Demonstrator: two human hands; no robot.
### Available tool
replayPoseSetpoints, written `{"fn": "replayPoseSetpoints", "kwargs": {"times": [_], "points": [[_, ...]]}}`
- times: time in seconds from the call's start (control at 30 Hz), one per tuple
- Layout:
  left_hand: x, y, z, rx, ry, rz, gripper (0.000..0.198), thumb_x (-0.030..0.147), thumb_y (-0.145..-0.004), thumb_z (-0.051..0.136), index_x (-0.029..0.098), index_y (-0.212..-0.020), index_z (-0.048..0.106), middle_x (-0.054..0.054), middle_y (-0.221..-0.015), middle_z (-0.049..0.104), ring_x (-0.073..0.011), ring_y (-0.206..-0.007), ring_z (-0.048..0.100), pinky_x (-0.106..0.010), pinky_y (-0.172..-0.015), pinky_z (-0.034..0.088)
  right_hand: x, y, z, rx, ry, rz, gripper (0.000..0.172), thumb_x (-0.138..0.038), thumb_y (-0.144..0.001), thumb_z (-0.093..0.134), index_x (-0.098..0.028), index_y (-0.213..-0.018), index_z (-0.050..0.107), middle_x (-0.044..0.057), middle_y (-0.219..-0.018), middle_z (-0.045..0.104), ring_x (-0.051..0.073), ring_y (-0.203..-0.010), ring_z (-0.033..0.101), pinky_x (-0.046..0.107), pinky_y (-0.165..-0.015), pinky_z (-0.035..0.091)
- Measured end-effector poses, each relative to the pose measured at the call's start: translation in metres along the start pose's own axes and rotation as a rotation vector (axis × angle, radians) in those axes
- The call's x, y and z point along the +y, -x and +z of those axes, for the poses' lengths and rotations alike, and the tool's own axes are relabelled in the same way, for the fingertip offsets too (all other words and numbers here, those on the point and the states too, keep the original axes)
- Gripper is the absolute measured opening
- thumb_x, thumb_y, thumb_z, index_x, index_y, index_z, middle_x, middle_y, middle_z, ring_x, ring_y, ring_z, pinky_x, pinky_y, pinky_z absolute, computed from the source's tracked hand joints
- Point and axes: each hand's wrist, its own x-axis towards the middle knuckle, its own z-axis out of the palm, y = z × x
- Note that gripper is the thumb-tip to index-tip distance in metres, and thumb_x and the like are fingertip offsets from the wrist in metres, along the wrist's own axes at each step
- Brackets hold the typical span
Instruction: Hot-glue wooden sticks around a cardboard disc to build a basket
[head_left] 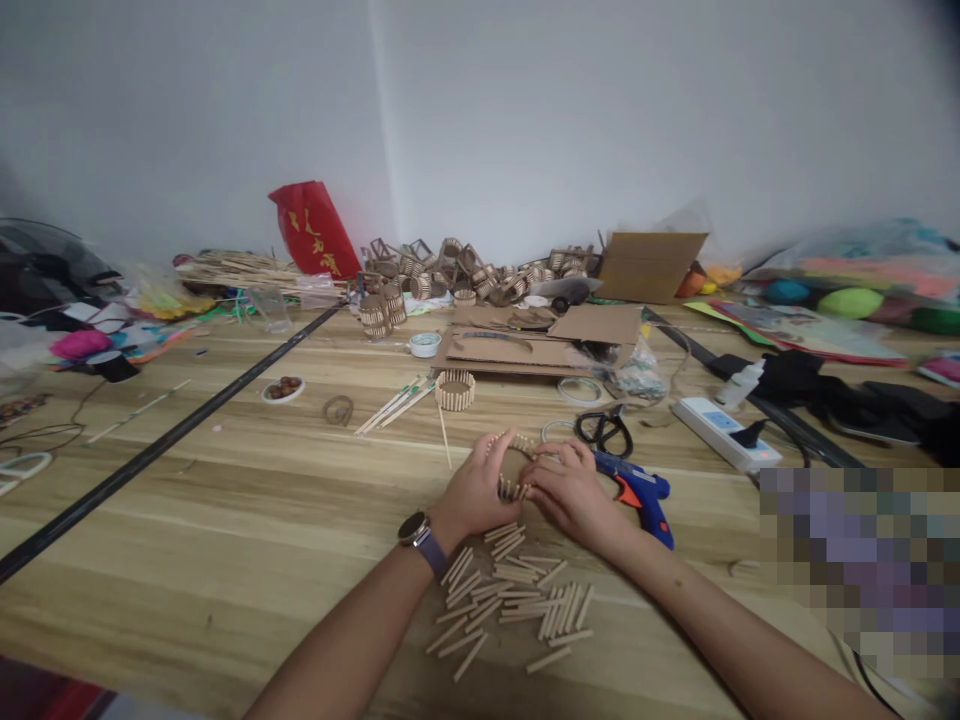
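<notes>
A small round cardboard piece ringed with short wooden sticks (513,488) is between my two hands, just above the table. My left hand (480,490) grips its left side, thumb and fingers curved around the rim. At its right edge, the fingers of my right hand (568,487) are pressed together; whether a stick is pinched in them is hidden. Many short wooden sticks (517,600) lie loose below my hands. Just beyond them stands a similar stick-walled ring (455,391). A blue glue gun (645,495) rests right of my right hand.
Black scissors (604,432) and a tape roll (580,390) lie beyond my right hand. A white power strip (726,434) sits farther right. Cardboard sheets (517,350), a bowl of brown beads (283,389) and long sticks (394,405) are ahead. Stick-walled pieces (465,275) pile by the wall.
</notes>
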Motion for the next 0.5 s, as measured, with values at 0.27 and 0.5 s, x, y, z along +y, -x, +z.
{"fn": "replayPoseSetpoints", "kwargs": {"times": [0.27, 0.5], "points": [[0.0003, 0.0, 0.0, -0.013, -0.005, -0.002, 0.095, 0.025, -0.066, 0.072, 0.017, -0.145, 0.019, -0.015, -0.134, 0.036, -0.0315, -0.131, 0.034, -0.048, -0.11, 0.034, -0.0003, 0.0002, -0.0009, -0.002, -0.017, 0.001, 0.014, -0.019, -0.088, 0.052, -0.025, -0.084, 0.064, 0.002, -0.093, 0.072, 0.024, -0.108, 0.05, 0.046, -0.098, 0.024], [0.0038, -0.0005, -0.0017, -0.013, 0.011, -0.029, 0.099, 0.023, -0.063, 0.074, 0.021, -0.145, 0.018, -0.014, -0.134, 0.036, -0.032, -0.13, 0.037, -0.05, -0.108, 0.035, -0.0001, 0.0003, -0.0012, -0.009, -0.027, 0.009, 0.014, -0.018, -0.088, 0.053, -0.024, -0.082, 0.064, 0.001, -0.093, 0.072, 0.025, -0.108, 0.05, 0.047, -0.098, 0.023]]}}
